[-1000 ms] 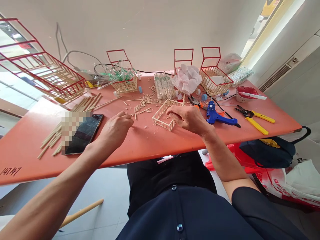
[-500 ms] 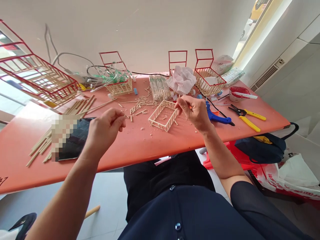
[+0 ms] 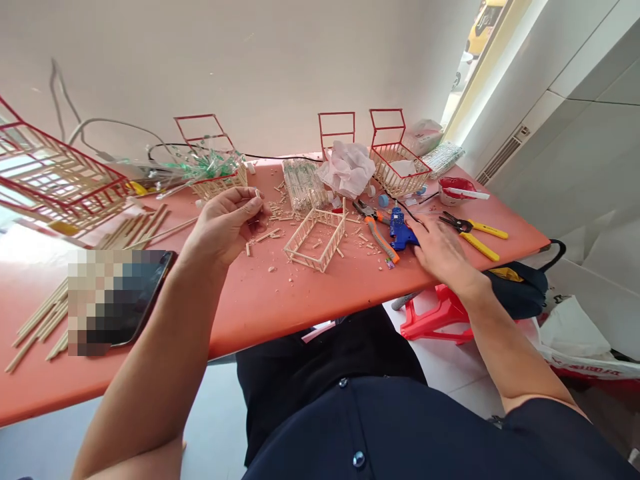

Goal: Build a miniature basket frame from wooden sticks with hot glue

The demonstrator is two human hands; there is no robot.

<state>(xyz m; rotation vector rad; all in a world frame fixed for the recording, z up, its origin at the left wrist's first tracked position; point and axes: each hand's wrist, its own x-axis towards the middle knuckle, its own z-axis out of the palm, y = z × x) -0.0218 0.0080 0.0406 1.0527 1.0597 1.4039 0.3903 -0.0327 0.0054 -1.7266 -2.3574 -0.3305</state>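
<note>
My left hand (image 3: 231, 217) is closed in a pinch above the table, left of a small wooden stick frame (image 3: 320, 241). A tiny pale bit shows at its fingertips, too small to name. The frame lies on the table, a low rectangle with short uprights and one taller post at its back right corner. My right hand (image 3: 443, 250) reaches over the handle end of a blue glue gun (image 3: 400, 230), fingers stretched out and apart. Whether it touches the handle I cannot tell. Orange-and-grey pliers (image 3: 379, 235) lie just left of the glue gun.
Yellow-handled wire strippers (image 3: 477, 235) and a red-stained bowl (image 3: 456, 191) lie at the right. Stick baskets with red rims (image 3: 400, 170) line the wall. Loose sticks (image 3: 43, 320) and a phone (image 3: 145, 300) lie left. Wood scraps (image 3: 270, 235) litter the middle.
My right hand has left the frame's back right corner and moved right to the glue gun, its fingers opening. My left hand has moved up and closer to the frame.
</note>
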